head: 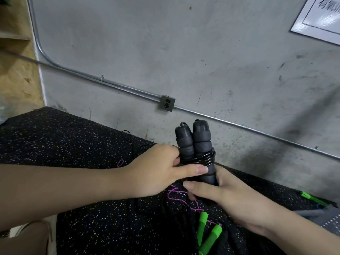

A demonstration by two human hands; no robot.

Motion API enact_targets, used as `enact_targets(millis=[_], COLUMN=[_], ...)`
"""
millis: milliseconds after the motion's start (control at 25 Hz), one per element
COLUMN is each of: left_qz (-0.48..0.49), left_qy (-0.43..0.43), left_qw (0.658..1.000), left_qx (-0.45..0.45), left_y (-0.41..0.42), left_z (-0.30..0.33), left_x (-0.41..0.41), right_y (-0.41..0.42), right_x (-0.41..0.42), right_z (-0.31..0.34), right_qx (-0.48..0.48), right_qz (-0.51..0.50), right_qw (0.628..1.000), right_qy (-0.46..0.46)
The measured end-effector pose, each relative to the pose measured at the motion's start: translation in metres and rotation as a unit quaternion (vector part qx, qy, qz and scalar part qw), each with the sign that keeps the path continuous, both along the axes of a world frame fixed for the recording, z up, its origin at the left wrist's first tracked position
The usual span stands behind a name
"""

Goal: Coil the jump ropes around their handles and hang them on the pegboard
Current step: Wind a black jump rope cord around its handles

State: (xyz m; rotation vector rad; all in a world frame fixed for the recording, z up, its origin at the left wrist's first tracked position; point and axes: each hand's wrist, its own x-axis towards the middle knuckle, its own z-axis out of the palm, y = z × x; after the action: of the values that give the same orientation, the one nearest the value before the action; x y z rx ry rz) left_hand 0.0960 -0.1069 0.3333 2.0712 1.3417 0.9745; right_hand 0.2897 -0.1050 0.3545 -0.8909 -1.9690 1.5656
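Two black foam-covered jump-rope handles [195, 150], upright side by side, black cord coiled round their middle; right hand [230, 197] grips their base, left hand [156, 172] pinches the coil.

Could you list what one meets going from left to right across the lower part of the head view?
Left hand → pair of black foam-grip jump rope handles wrapped with black rope → right hand → bright green handles at the far right edge.

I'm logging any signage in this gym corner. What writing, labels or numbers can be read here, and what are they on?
"有氧": the opening characters on the white sign on the wall at top right; the rest is cut off by the frame edge and by glare.
Black handles, green handles, wall junction box: no readable text.
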Motion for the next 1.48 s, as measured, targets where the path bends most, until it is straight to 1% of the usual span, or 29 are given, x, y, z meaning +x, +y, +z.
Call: enact_targets(millis=[120,200,280,360,440,520,600,680,800,960,1120,1160,1240,1320,1480], left_qz=[-0.081,-0.108,-0.126,-0.143,-0.151,-0.114,-0.066,-0.04,-0.031,-0.034,-0.083,-0.077,-0.044,-0.009,0.012], left_qy=[-0.036,-0.088,-0.118,-0.133,-0.129,-0.091,-0.032,0.002,-0.006,-0.014,-0.059,-0.064,-0.056,-0.033,-0.002], left_qw=[0.996,0.989,0.984,0.979,0.978,0.988,0.997,0.999,0.999,0.999,0.994,0.994,0.997,0.999,1.0], left_qx=[-0.026,-0.047,-0.053,-0.061,-0.058,-0.045,-0.036,-0.032,-0.012,0.0,-0.05,-0.053,-0.041,-0.017,-0.005], left_y=[-0.002,-0.002,-0.001,0.002,0.003,0.004,0.006,0.006,0.005,0.002,0.002,0.002,0.002,0.003,0.002], left_z=[0.002,0.001,-0.001,-0.003,-0.003,0.0,0.002,0.004,0.007,0.009,0.007,0.008,0.008,0.009,0.01], left_x=[0.002,0.004,0.002,0.0,-0.002,-0.005,-0.009,-0.009,-0.008,-0.003,0.001,0.002,0.005,0.008,0.01], right_y=[0.002,0.002,0.001,0.003,0.003,0.002,0.003,0.003,0.003,0.006,0.01,0.01,0.012,0.013,0.017], right_x=[0.008,0.012,0.015,0.017,0.015,0.013,0.013,0.011,0.008,0.008,0.007,0.006,0.003,-0.001,-0.004], right_z=[-0.006,-0.005,0.002,0.006,0.008,0.006,0.004,0.004,0.005,0.002,-0.001,-0.002,-0.003,-0.004,-0.008], right_qx=[-0.128,-0.199,-0.223,-0.189,-0.146,-0.129,-0.111,-0.099,-0.087,-0.06,-0.009,0.002,0.028,0.053,0.099], right_qz=[0.024,0.104,0.173,0.176,0.113,0.052,0.024,0.001,-0.039,-0.068,-0.093,-0.099,-0.111,-0.144,-0.159], right_qw=[0.989,0.97,0.956,0.964,0.982,0.989,0.992,0.993,0.992,0.994,0.995,0.995,0.993,0.988,0.982], right_qy=[0.063,0.091,0.077,0.056,0.045,0.05,0.053,0.06,0.078,0.059,0.027,0.019,0.001,-0.002,0.001])
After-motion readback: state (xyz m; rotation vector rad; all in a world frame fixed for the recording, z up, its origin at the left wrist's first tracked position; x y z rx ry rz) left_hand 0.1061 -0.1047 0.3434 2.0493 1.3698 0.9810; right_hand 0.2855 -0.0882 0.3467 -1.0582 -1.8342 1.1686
